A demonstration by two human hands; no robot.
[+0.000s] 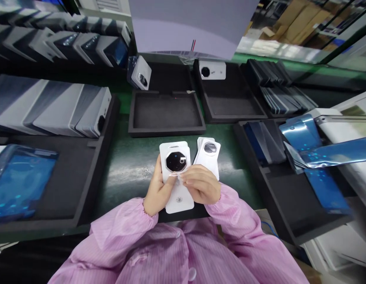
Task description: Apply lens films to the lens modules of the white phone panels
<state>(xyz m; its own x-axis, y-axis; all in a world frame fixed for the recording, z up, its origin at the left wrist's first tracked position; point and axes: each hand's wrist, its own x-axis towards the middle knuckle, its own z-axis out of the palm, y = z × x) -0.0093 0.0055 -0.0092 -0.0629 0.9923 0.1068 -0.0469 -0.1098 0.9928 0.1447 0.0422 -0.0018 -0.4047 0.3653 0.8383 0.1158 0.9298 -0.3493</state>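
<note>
Pink smock fills the near edge of my view, and just past it I have the panel, held over the near side of the tabletop. My left hand is clamped on its left edge, thumb lying across the face. My right hand has its fingertips bunched at the panel's middle, just below the dark window; a bright sliver shows there, and I cannot tell whether those fingertips truly grip it. I judge the step in hand to be fine fingertip work on that face – perhaps lifting or seating a thin film. As I read it, the next move calls for a steady left hold and a light, shallow pull or press from the right, clear of the window.

White face toward me, the panel points its window end away, toward the tray; its small round mark sits at the near end. Its long axis runs out from the smock, far end leaning slightly left – the stack lies just to its right.
</note>
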